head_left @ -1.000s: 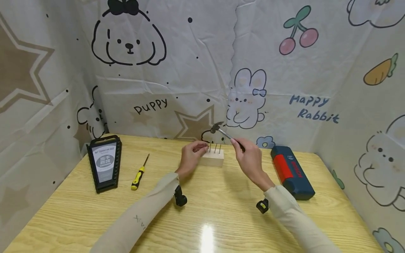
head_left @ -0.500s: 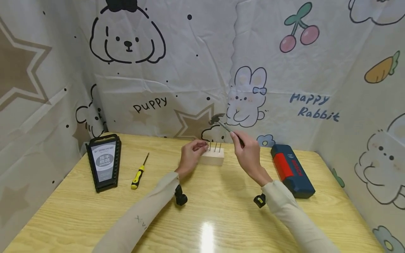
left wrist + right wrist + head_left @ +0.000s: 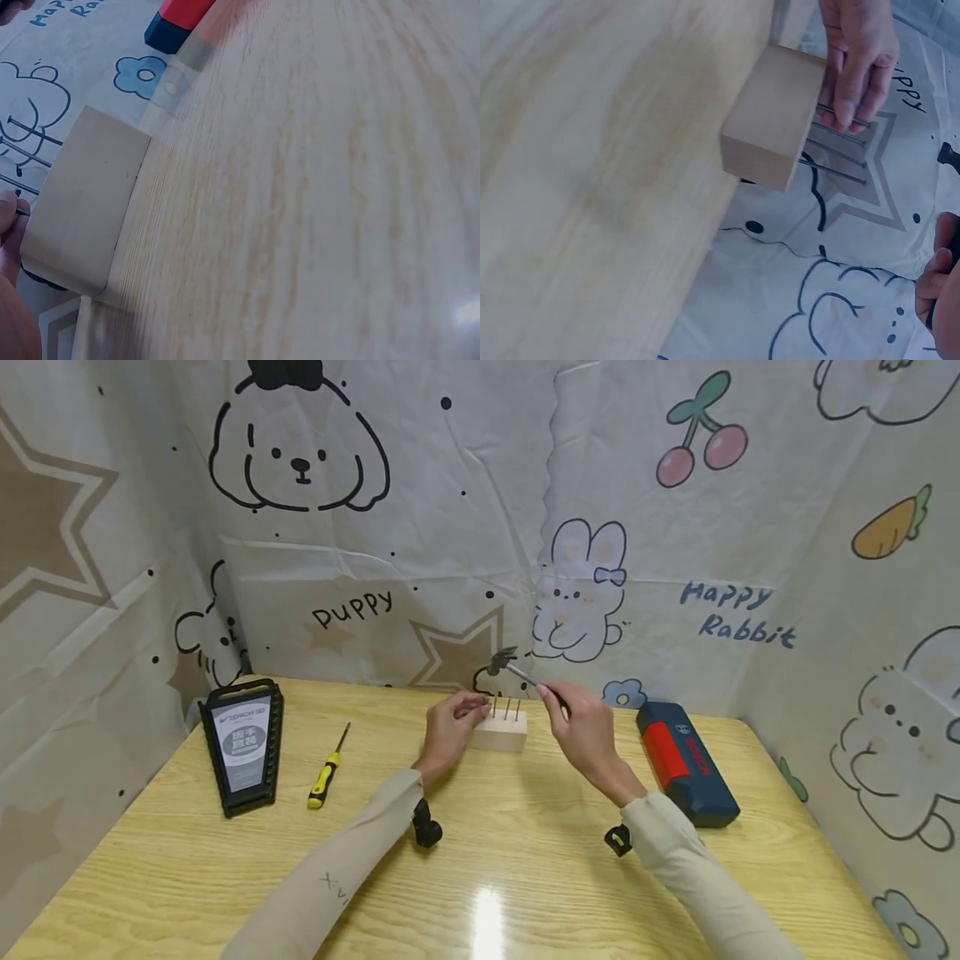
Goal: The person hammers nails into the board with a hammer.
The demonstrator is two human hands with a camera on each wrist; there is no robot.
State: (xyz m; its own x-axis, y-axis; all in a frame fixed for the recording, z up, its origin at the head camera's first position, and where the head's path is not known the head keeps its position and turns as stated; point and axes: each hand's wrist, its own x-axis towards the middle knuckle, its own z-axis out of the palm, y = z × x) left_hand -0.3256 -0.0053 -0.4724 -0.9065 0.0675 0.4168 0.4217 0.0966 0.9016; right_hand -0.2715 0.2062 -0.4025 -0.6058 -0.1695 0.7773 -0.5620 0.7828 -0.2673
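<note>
A pale wooden block [image 3: 498, 740] sits at the back middle of the table, with three thin nails [image 3: 507, 709] upright in its top. At the block's left end my left hand [image 3: 447, 733] pinches another nail [image 3: 863, 122], seen best in the right wrist view. My right hand [image 3: 587, 731] grips a hammer [image 3: 502, 660] by its dark handle. The hammer's head is raised above the nails, touching none of them. In the left wrist view the block [image 3: 86, 199] shows large, with only part of my left hand [image 3: 15, 300] beside it.
To the left lie a black wrench-set holder [image 3: 243, 747] and a yellow-and-black screwdriver [image 3: 324, 777]. A dark blue and red Bosch case [image 3: 686, 764] lies right of my right hand. Printed cloth [image 3: 465, 552] hangs behind the table [image 3: 420, 893] and along both sides.
The hammer head rose a little half a second ago and is now lower again. My left hand stays at the block, pinching the nail. The head view has shifted slightly.
</note>
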